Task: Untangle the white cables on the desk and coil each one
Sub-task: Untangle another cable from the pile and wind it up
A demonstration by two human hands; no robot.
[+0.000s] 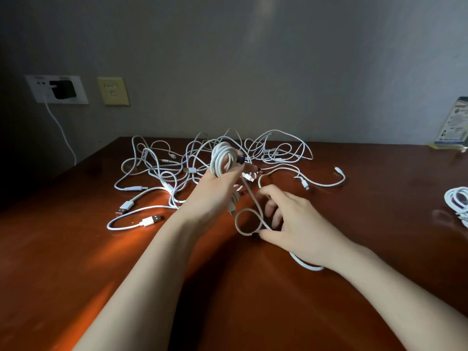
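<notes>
White cable loops are gathering into a coil (222, 158) gripped by the left hand (215, 188) as right-hand fingers (268, 234) are pinching its tail, one finished bundle (457, 202) lying aside while the tangle (202, 160) is sprawling across the desk (76, 249).

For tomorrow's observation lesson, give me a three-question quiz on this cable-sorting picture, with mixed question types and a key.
1. True or false: the left hand holds a coil of white cable.
2. What lies at the desk's far right edge?
A. a finished coil
B. a mug
C. scissors
3. Fill in: the right hand pinches a ____ of loose cable.

Key: 1 true; 2 A; 3 loop. Most cables remain in the tangled pile on the desk.
</notes>
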